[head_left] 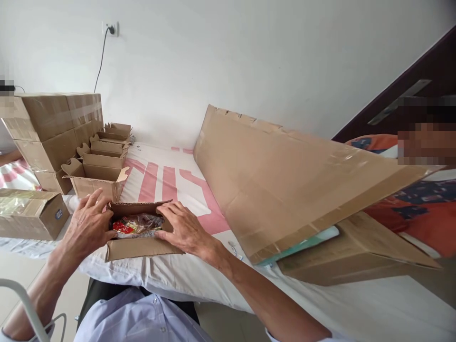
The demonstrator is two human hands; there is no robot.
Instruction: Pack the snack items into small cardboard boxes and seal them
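Small carton [137,247], one, open, gripped by left hand [89,223] and right hand [183,230].

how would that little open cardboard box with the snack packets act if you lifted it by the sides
The small box probably feels light: only crinkly packets show inside. Its thin walls may flex inward, since the left hand and right hand press on both sides. With the flaps open, contents could spill if tilted.

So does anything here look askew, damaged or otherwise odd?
Nothing is spilled. The large cardboard flap on the right looks rough: its far edge is torn and jagged, and it leans at a slant over the big carton. Both hands, left hand and right hand, grip the small open box, its packets inside.
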